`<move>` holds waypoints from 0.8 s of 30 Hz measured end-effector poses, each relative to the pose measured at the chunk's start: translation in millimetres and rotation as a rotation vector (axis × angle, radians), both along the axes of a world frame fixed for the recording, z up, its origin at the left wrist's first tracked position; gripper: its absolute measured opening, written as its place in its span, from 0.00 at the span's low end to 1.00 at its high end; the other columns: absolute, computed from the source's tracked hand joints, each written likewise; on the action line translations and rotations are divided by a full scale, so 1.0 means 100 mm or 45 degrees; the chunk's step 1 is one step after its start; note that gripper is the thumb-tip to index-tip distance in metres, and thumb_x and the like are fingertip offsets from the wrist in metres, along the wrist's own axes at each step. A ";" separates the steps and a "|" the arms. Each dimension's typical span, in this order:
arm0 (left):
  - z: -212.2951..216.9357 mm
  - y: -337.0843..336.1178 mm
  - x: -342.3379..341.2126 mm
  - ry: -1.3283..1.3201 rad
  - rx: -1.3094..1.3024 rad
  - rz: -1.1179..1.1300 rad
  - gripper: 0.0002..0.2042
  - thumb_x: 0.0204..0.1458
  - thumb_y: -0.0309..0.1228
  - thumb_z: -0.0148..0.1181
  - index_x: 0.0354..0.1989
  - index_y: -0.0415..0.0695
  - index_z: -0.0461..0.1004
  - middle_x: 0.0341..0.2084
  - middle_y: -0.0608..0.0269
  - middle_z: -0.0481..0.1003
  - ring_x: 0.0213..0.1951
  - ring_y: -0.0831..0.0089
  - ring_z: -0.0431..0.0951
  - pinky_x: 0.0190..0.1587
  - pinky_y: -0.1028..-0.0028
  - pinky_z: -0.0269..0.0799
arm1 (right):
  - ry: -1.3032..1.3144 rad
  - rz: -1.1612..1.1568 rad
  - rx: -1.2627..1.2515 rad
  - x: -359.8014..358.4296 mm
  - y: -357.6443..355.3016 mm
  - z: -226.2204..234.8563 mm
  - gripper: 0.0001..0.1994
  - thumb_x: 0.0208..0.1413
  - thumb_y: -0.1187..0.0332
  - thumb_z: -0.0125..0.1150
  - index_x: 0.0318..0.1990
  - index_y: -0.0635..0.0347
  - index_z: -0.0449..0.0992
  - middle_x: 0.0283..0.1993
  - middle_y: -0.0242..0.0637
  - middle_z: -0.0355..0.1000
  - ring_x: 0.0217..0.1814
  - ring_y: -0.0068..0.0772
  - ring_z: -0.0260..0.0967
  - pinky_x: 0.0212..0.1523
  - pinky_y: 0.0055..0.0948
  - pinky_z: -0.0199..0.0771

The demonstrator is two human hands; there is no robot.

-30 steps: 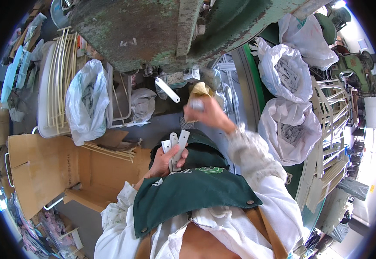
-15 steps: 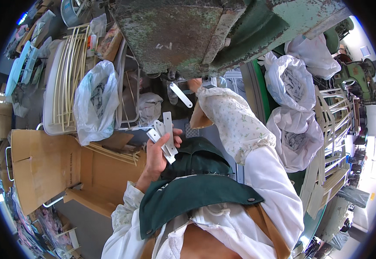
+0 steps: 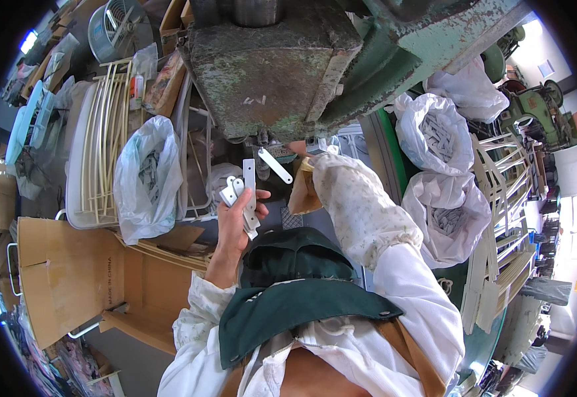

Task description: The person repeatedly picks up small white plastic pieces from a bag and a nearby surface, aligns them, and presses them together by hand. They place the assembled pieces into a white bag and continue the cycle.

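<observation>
My left hand (image 3: 234, 228) is closed around several flat white strips (image 3: 249, 182) with holes near their ends, held fanned out in front of the green apron (image 3: 301, 308). A single white strip (image 3: 276, 166) with a rounded end slants out beneath the head of a worn green machine (image 3: 268, 83). Just right of that strip is my right hand (image 3: 297, 148), at the machine's underside. Its fingers are hidden, so what they touch cannot be made out. A floral sleeve cover (image 3: 354, 188) wraps the right forearm.
An open cardboard box (image 3: 70, 264) lies at the left. Behind it, a plastic bag of strips (image 3: 148, 175) stands beside a tray of long pale rods (image 3: 106, 142). At the right are more white bags of strips (image 3: 439, 135) and a stack of pale frames (image 3: 503, 225). A fan (image 3: 119, 30) stands far left.
The view has tilted, so more of the machine shows. My left hand has risen with its strips towards the machine. The single strip stays beneath the machine head.
</observation>
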State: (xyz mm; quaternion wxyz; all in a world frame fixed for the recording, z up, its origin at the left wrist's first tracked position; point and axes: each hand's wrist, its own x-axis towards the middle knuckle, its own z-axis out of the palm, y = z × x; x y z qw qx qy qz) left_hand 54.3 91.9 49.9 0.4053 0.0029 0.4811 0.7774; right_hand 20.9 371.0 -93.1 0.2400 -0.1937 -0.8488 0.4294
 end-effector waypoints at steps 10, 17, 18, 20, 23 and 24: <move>-0.03 0.01 -0.18 0.125 -0.068 0.090 0.07 0.54 0.29 0.56 0.33 0.37 0.71 0.23 0.53 0.75 0.13 0.79 0.64 0.15 0.81 0.53 | -0.059 0.456 -0.706 0.61 -0.62 1.56 0.16 0.45 0.69 0.69 0.41 0.66 0.75 0.39 0.37 0.75 0.39 0.28 0.70 0.40 0.28 0.70; -0.01 -0.03 -0.24 0.156 -0.063 0.053 0.07 0.55 0.29 0.55 0.34 0.36 0.72 0.23 0.54 0.75 0.13 0.80 0.63 0.15 0.81 0.52 | -0.241 0.373 -0.458 0.55 -0.67 1.59 0.19 0.45 0.63 0.70 0.42 0.65 0.75 0.39 0.34 0.75 0.36 0.26 0.68 0.38 0.27 0.69; -0.01 -0.03 -0.24 0.158 -0.050 0.051 0.08 0.55 0.29 0.55 0.34 0.36 0.72 0.23 0.55 0.75 0.13 0.80 0.63 0.15 0.81 0.52 | -0.243 0.372 -0.482 0.56 -0.68 1.63 0.19 0.45 0.62 0.70 0.42 0.65 0.75 0.39 0.33 0.75 0.36 0.26 0.68 0.37 0.27 0.69; -0.01 -0.04 -0.26 0.164 -0.025 0.047 0.08 0.55 0.30 0.55 0.34 0.36 0.72 0.23 0.55 0.75 0.13 0.80 0.63 0.16 0.81 0.53 | -0.289 0.356 -0.539 0.56 -0.69 1.62 0.20 0.46 0.61 0.70 0.43 0.64 0.76 0.39 0.33 0.75 0.36 0.25 0.68 0.37 0.26 0.70; 0.04 -0.01 -0.28 0.219 -0.021 0.036 0.07 0.55 0.29 0.55 0.33 0.37 0.73 0.22 0.56 0.75 0.13 0.81 0.63 0.16 0.81 0.52 | -0.468 0.288 -0.618 0.56 -0.66 1.65 0.20 0.46 0.60 0.70 0.43 0.64 0.76 0.39 0.32 0.75 0.36 0.24 0.68 0.36 0.25 0.70; 0.07 -0.01 -0.29 0.242 -0.019 0.034 0.07 0.55 0.30 0.55 0.33 0.37 0.73 0.22 0.57 0.75 0.13 0.81 0.63 0.16 0.81 0.53 | -0.555 0.263 -0.630 0.57 -0.69 1.84 0.20 0.45 0.60 0.70 0.43 0.63 0.76 0.39 0.31 0.76 0.36 0.23 0.68 0.36 0.25 0.70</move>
